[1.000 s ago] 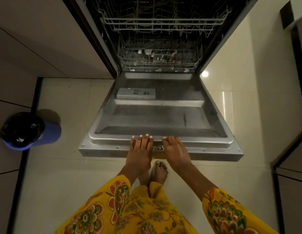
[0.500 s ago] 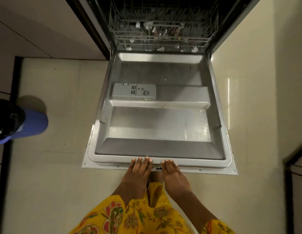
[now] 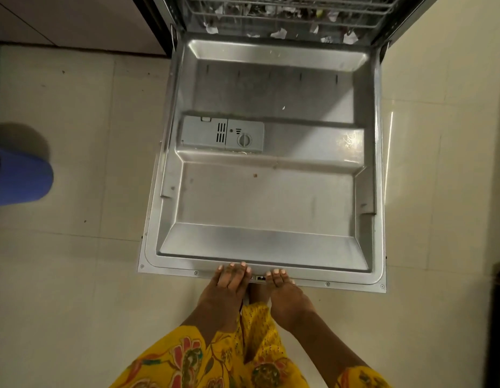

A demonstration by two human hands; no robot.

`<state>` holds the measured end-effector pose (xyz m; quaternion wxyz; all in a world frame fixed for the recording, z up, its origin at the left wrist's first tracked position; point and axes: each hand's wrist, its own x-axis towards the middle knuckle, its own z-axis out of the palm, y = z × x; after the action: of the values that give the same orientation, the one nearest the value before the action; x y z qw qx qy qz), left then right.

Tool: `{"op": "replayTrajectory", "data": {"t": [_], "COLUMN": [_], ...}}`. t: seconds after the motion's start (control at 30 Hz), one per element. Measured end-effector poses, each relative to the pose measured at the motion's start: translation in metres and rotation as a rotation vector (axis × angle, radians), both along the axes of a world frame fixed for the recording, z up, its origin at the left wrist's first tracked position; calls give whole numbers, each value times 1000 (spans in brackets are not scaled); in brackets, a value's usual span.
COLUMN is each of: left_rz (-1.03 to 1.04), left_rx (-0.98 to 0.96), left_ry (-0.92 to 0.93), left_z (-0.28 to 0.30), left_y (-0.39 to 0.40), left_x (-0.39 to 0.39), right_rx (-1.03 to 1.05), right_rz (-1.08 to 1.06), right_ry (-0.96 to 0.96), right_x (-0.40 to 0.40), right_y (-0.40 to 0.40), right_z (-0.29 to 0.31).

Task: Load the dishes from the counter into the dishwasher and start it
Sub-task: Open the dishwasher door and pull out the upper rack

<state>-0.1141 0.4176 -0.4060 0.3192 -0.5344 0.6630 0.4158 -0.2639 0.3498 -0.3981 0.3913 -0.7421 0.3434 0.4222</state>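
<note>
The dishwasher door (image 3: 267,200) hangs open and nearly flat in front of me, its steel inner face up. A grey detergent dispenser (image 3: 223,134) sits on its left half. My left hand (image 3: 226,289) and my right hand (image 3: 286,295) lie side by side on the door's near edge, either side of the latch, with fingers hooked over the rim and thumbs hidden. The wire lower rack (image 3: 288,11) shows at the top, inside the machine, with small pale bits on it. No dishes are in view.
A blue bin (image 3: 19,177) stands on the tiled floor at the left edge. Pale cabinet fronts (image 3: 61,18) run along the top left. A dark cabinet edge (image 3: 499,317) rises at the right. Cream floor tiles lie on both sides of the door.
The door has swung further down toward flat with both hands staying on its edge. The view has tilted down, so the upper rack has left the frame.
</note>
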Motion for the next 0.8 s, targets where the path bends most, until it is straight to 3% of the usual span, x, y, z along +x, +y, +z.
{"op": "replayTrajectory", "data": {"t": [0.2,0.37,0.5,0.63,0.8], "left_rz": [90,192,450,794,905], "left_rx": [126,98,76,-91,-406], "left_ry": [11,48,117,138,147], "left_z": [4,22,45,59,93], "left_y": [-12,-32,-68,-114,-185], "left_x": [-5,3,8,18,40], "right_rx": [59,10,-109,-237,-486], "right_rz": [-30,-134,-219,-292,-417], "right_ry": [2,-35,-82,-134,-208], "right_x": [8,8,9,13,33], "right_y": [-18,-45,-71,-111,-173], "right_z": [9,31,47,67,101]}}
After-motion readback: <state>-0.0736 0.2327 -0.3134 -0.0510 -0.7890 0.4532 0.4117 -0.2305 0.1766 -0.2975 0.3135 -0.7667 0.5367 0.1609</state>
